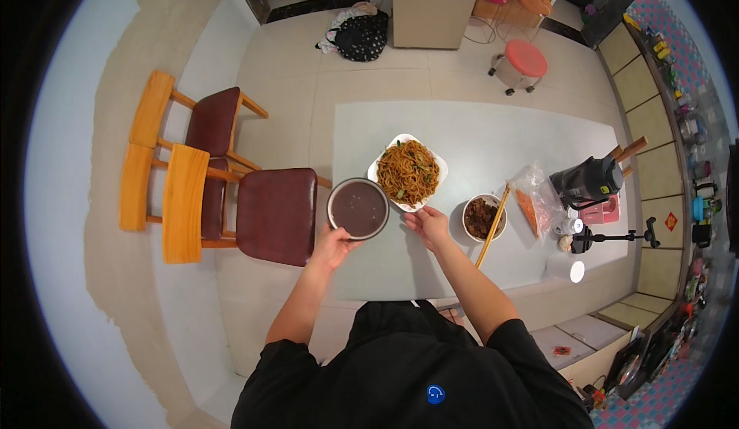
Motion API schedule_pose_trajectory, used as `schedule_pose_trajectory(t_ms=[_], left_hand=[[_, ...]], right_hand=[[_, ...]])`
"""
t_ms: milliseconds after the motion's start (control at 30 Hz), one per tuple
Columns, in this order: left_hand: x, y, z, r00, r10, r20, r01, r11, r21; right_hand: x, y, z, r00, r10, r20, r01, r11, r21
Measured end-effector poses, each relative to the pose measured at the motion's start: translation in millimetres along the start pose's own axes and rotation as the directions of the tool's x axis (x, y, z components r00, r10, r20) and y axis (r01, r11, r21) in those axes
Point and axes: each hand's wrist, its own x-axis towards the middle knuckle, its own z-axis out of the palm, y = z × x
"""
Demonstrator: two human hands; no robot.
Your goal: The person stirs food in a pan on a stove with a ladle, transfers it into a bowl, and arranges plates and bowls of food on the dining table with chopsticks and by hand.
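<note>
My left hand (333,247) holds a round bowl of dark purplish-brown liquid (358,208) by its near left rim, at the left edge of the table. Just right of it, a white squarish plate (441,170) bears a heap of fried noodles with greens (407,172). The fingers of my right hand (428,225) are at the plate's near corner; whether they grip it or only touch it cannot be told. Further right stands a white bowl (466,228) of dark brown food (481,216), with wooden chopsticks (493,225) lying across its rim.
On the table's (381,267) right side are a plastic bag with something orange (530,206), a dark thermos jug (586,182), small white-lidded containers (571,225), a black phone stand (618,236) and a white cup (568,269). Chairs (277,215) stand left; a red stool (525,58) stands beyond the table.
</note>
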Motion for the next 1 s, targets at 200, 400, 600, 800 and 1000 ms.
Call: schedule_pose_trajectory(t_ms=[200,400,600,800,1000], left_hand=[[46,56,9,0.999,0.050,0.005,-0.050,0.999,0.015],[99,85,34,0.999,0.021,0.024,-0.021,0.999,0.024],[152,89,51,0.996,-0.029,0.087,0.031,0.999,-0.030],[191,71,52,0.980,-0.119,0.158,0.137,0.985,-0.108],[210,69,61,0.973,-0.192,0.130,0.209,0.969,-0.131]], right_hand=[[8,4,7,0.985,-0.006,-0.170,0.015,0.999,0.051],[4,10,4,0.967,0.005,-0.257,0.011,0.998,0.062],[-21,21,-7,0.956,0.061,-0.288,-0.053,0.998,0.036],[-48,30,-20,0.954,0.108,-0.281,-0.114,0.993,-0.007],[-53,28,-22,0.954,0.130,-0.272,-0.139,0.990,-0.015]])
